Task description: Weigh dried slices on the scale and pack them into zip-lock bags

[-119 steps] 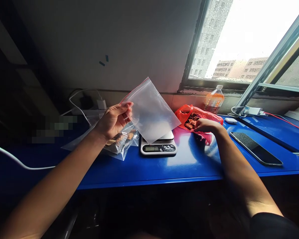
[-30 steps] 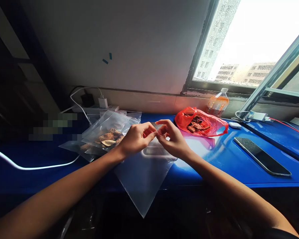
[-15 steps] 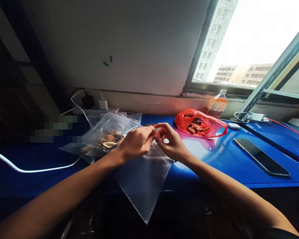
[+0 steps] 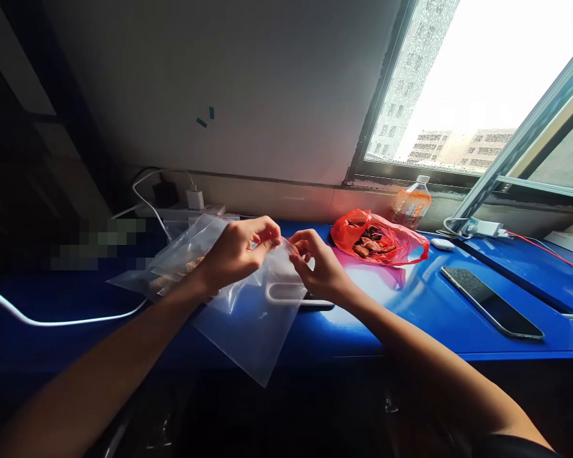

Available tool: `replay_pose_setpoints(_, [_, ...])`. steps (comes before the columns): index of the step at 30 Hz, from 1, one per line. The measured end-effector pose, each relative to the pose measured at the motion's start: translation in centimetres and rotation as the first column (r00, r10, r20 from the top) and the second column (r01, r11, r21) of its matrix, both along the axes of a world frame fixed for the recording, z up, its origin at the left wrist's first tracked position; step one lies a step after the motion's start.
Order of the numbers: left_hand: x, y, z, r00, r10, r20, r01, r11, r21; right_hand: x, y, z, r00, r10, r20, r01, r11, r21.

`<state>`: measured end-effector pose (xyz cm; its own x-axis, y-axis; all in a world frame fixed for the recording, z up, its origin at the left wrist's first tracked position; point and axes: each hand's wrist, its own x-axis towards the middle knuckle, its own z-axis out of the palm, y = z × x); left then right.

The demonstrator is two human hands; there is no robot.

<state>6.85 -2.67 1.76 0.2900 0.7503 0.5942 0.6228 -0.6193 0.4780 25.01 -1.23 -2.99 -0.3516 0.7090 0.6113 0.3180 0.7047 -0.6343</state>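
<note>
A clear zip bag [image 4: 253,331] hangs from both of my hands, its lower corner dipping past the table's front edge. My left hand [image 4: 241,251] pinches the bag's top edge, fingers closed. Close beside it, my right hand [image 4: 318,264] grips the same edge farther right between thumb and fingers. The bag looks flat, with nothing visible inside. Behind my left hand lie other clear bags [image 4: 172,254], one holding brown dried pieces [image 4: 194,263], mostly covered by the hand. Under the held bag sits a dark flat device with a pale rim [image 4: 315,303], partly hidden.
An open red plastic bag [image 4: 410,245] with dark reddish-brown dried pieces [image 4: 375,243] stands right of my hands. Behind it is an orange drink bottle [image 4: 412,202]. A phone [image 4: 491,302], white earbud case [image 4: 442,243] and white cable [image 4: 67,322] lie on the blue table [image 4: 410,331].
My hands have drawn slightly apart along the bag's edge, the left one moving left. The hanging bag has shifted up and left, exposing more of the device beneath.
</note>
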Motion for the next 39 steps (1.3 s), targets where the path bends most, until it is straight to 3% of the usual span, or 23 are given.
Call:
replay_pose_setpoints(6, [-1.8,0.8,1.1,0.989,0.06,0.132,-0.065,0.997,0.029,-0.1,0.4,0.5,0.999,-0.001,0.046,0.0,0.999,0.035])
replay_pose_setpoints(11, [-3.0,1.6,1.4,0.955,0.063,0.29,-0.054,0.998,-0.039,0.4,0.9,0.6,0.992,-0.031,0.12,0.028,0.999,0.027])
replay_pose_setpoints(17, [-3.2,2.4,0.9,0.921,0.061,0.385,-0.01,0.991,-0.133,0.4,1.2,-0.4,0.938,-0.108,0.329,0.038,0.976,0.214])
replay_pose_setpoints(21, [-5.1,3.2,1.6,0.829,0.066,0.555,-0.011,0.995,-0.102,1.5,1.7,-1.0,0.911,-0.171,0.374,0.09,0.97,0.224])
replay_pose_setpoints(24, [-7.6,4.3,1.9,0.681,0.129,0.72,-0.13,0.99,-0.054,2.8,2.7,-1.0,0.933,-0.26,0.249,0.229,0.962,0.146])
replay_pose_setpoints(27, [-8.3,5.2,1.4,0.635,0.18,0.751,-0.105,0.984,-0.147,3.5,3.4,-0.2,0.968,-0.251,0.003,0.25,0.968,0.004])
replay_pose_setpoints(30, [-5.9,4.9,-0.1,0.662,0.173,0.729,-0.04,0.98,-0.197,3.1,2.9,0.4,0.988,-0.067,-0.141,0.05,0.991,-0.125])
replay_pose_setpoints(32, [-3.6,4.0,-1.0,0.718,0.137,0.683,0.03,0.974,-0.226,2.7,2.4,0.5,0.983,0.027,-0.18,-0.058,0.983,-0.172])
replay_pose_setpoints(35, [-0.7,2.2,-1.9,0.834,0.025,0.551,0.176,0.935,-0.309,2.6,2.0,0.4,0.982,0.033,-0.186,-0.067,0.981,-0.182])
replay_pose_setpoints(39, [0.3,1.1,-2.5,0.884,-0.061,0.463,0.236,0.914,-0.331,3.4,1.8,0.9,0.999,0.026,-0.033,-0.031,0.989,-0.146])
